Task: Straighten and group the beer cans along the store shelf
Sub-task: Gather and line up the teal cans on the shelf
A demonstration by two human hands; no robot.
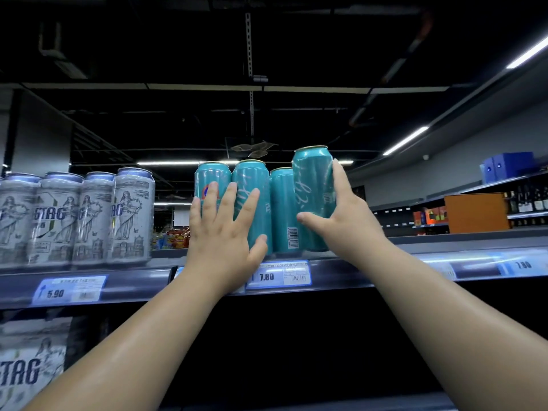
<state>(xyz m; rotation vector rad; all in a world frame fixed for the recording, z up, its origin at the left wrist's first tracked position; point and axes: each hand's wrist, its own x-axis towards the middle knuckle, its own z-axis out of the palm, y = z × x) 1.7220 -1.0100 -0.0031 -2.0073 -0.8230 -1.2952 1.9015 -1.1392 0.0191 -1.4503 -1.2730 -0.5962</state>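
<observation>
Right hand (341, 221) grips the apparently raised teal can (312, 197); left hand (225, 229), spread open, braces two teal cans (252, 203). A nudge could topple neighbours off the shelf (133, 280).

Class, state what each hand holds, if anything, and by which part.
Right hand grips the rightmost teal can round its body; left hand lies flat against two teal cans.

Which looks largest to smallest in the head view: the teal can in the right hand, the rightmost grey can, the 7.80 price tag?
1. Teal can in the right hand; it is nearer the camera, so its lead may be partly nearness.
2. Grey can, close behind.
3. Price tag, clearly smallest.
</observation>
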